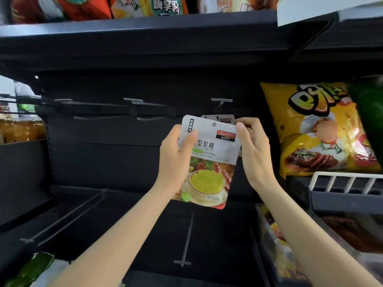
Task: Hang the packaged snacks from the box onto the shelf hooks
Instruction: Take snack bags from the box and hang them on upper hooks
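Note:
A white gummy-candy packet [209, 162] with a green-and-red picture is held upright in front of the dark shelf back. My left hand [176, 156] grips its left edge, thumb across the front. My right hand [253, 150] pinches its top right corner. Behind its top edge shows another packet [223, 118] of the same kind, just under a grey shelf hook [221, 101]. The front packet's hang hole sits a little below that hook's tip. Whether the rear packet hangs on the hook is hidden.
Two more bare hooks [132, 101] [63, 100] stick out at the left, and two long lower hooks [186, 239] [68, 216] point towards me. A yellow chip bag [317, 129] stands at the right above a white wire basket [344, 181]. Green packets [31, 270] lie at bottom left.

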